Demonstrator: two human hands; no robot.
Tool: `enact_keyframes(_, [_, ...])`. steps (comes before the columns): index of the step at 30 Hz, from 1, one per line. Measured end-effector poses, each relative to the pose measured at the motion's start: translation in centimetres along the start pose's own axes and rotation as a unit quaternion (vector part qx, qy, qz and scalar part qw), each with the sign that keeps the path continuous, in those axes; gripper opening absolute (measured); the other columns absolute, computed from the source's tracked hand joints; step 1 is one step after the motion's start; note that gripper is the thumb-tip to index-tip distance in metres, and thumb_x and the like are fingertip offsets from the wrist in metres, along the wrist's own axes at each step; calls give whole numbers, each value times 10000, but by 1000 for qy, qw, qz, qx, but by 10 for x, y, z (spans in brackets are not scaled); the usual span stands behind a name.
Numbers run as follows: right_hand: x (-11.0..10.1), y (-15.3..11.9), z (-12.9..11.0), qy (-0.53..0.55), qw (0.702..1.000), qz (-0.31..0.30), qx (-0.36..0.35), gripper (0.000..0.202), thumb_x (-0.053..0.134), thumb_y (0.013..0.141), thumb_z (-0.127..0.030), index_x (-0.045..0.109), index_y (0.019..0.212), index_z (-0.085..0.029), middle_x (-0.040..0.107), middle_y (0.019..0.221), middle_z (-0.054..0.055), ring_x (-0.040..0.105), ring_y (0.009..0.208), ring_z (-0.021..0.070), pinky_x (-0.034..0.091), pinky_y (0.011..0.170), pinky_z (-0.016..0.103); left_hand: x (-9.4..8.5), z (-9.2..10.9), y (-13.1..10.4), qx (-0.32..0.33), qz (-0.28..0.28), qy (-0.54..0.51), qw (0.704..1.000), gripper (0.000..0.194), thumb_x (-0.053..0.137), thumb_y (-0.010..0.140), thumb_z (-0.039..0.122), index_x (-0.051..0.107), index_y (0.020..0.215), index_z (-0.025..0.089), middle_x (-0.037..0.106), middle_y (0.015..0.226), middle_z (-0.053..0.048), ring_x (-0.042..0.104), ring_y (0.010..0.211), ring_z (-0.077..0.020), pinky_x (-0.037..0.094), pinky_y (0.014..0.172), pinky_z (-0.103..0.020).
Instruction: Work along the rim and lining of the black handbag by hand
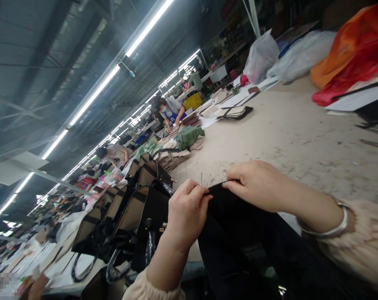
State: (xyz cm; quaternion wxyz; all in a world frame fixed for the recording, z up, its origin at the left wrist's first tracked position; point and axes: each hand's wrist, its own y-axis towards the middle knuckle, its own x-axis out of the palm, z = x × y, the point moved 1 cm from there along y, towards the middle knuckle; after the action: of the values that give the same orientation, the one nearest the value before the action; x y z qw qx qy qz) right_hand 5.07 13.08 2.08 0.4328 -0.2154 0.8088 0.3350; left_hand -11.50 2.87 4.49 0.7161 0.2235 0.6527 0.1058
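In the head view, the bench [279, 143] is pale and flat, with many small dark marks on its surface. It stands in a big hall, under a dark ceiling [51, 62] where tube lights [95, 96] make long bright lines.

The left hand [187, 208] and the right hand [254, 185] both are closed, and they pinch the upper edge of one black piece [235, 225] between thumb and fingers. This piece is in front of the person, at the near edge of the bench; its material looks soft and dark. One smooth metal bracelet [341, 223] is round the right wrist, and the two cream sleeves [154, 287] are gathered.

To the left stand at least four bags [159, 208], boxy, black with tan panels. Behind them is one green stack [189, 137] of thin pieces. On the far right part of the bench lie two whitish plastic sacks [260, 58], thin and wrinkled, and beside them one shiny orange-and-red sack [348, 54]. Farther away, at least two people [173, 110] lean over their work.
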Motion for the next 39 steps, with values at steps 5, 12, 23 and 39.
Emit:
enact_keyframes(5, [0,0,0,-1,1000,5,-4,268,486,832,-339,631,647,-210,631,655,3,526,612,140,265,545,272,0,4,7,36,-11,47,998,70,583,847,154,616,792,183,538,804,-28,526,770,-161,417,691,-280])
enact_keyframes(12, [-1,-2,1,-8,1000,11,-8,282,474,846,-342,652,674,-206,650,689,12,558,657,151,286,563,276,2,5,12,52,-10,33,998,80,581,812,127,592,743,165,522,816,-42,510,801,-179,411,727,-310])
enact_keyframes(23, [0,-4,2,-25,1000,12,6,269,461,853,-345,652,717,-214,663,745,18,584,698,167,314,573,279,7,1,12,56,-27,-140,988,103,534,831,67,522,793,162,564,919,-42,562,919,-147,455,823,-263])
enact_keyframes(39, [4,-3,-3,-35,999,30,11,270,435,854,-318,651,728,-217,659,743,29,600,715,190,342,595,297,15,3,14,-6,28,-103,994,110,656,745,63,648,743,172,567,912,-41,557,859,-173,464,780,-304])
